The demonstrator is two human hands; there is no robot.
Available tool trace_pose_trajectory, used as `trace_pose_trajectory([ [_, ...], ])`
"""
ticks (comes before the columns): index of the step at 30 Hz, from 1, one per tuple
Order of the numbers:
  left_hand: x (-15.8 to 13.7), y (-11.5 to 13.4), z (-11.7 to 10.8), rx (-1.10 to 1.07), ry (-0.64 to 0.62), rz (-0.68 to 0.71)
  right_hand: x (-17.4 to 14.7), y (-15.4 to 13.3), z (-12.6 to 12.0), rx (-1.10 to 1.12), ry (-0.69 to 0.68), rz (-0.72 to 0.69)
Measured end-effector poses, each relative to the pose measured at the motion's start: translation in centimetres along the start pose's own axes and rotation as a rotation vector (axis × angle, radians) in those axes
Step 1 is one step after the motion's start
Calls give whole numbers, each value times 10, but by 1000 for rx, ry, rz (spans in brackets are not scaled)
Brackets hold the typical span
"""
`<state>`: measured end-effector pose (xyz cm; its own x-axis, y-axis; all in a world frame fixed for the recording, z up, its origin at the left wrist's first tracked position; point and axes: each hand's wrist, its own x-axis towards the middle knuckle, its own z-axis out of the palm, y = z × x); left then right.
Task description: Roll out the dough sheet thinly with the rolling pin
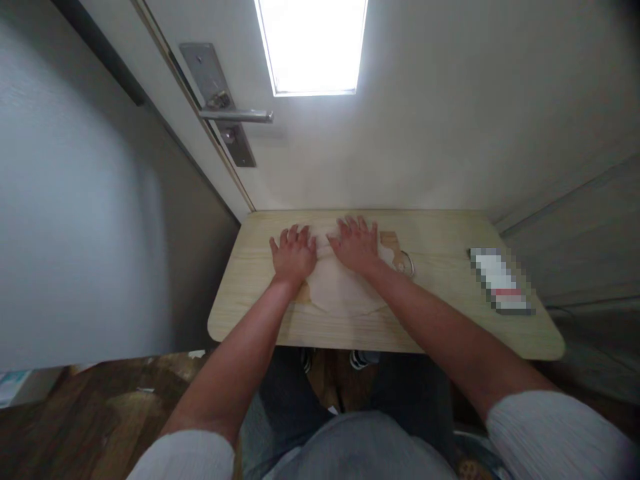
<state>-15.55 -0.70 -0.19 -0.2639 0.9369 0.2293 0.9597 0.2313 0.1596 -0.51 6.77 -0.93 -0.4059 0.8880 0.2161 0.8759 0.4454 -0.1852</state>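
Note:
A pale, thin sheet [345,290], perhaps cloth, lies spread on the small wooden table. I cannot make out its exact material. My left hand [294,255] rests palm down on its left part, fingers spread. Palm down too, my right hand [356,244] presses on the upper right part with the fingers apart. Brown wooden-looking pieces show at the sheet's edges, one at the lower left [303,293] and one at the right [389,239]. Beside the right one is a metal ring [409,264]. What lies under my palms is hidden.
The light wood table [445,233] stands against a white door with a metal lever handle [237,116] and a bright window [314,43]. A blurred-out flat object [501,280] lies on the table's right side. A grey panel [85,220] stands at the left.

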Motion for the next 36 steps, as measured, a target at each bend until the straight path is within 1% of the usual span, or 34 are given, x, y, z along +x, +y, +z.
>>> trace_pose_trajectory([
  [5,-41,7,-9,-52,-17,42,-51,3,-14,24,-19,-39],
  [9,-75,4,-12,-143,-22,130,-89,9,-23,25,-7,-102],
  [11,-85,1,-13,-180,-28,172,-98,12,-29,28,-5,-130],
  [13,-90,-2,-14,-213,-15,177,-100,14,-36,31,-10,-170],
  [16,-98,-4,-18,-245,86,102,-100,20,-47,19,-34,-261],
  [17,-103,-4,-20,-248,132,70,-102,24,-50,15,-34,-261],
  [18,-109,-3,-22,-247,170,45,-105,29,-53,15,-27,-224],
  [19,-116,-2,-25,-242,198,27,-110,35,-55,27,-16,-153],
  [20,-125,-1,-27,-239,204,21,-117,41,-57,53,-2,-47],
  [22,-141,4,-31,-228,161,28,-132,57,-61,171,-4,193],
  [24,-155,11,-35,-210,114,10,-146,71,-65,354,-48,408],
  [26,-163,18,-39,-199,70,-24,-156,83,-68,498,-120,536],
  [28,-166,24,-41,-209,22,-58,-161,89,-70,609,-181,600],
  [31,-166,28,-40,-294,-40,-99,-163,88,-72,758,-241,653],
  [33,-164,27,-35,-420,-74,-138,-164,81,-73,840,-268,679],
  [36,-159,26,-26,-703,-106,-222,-165,67,-76,969,-311,692],
])
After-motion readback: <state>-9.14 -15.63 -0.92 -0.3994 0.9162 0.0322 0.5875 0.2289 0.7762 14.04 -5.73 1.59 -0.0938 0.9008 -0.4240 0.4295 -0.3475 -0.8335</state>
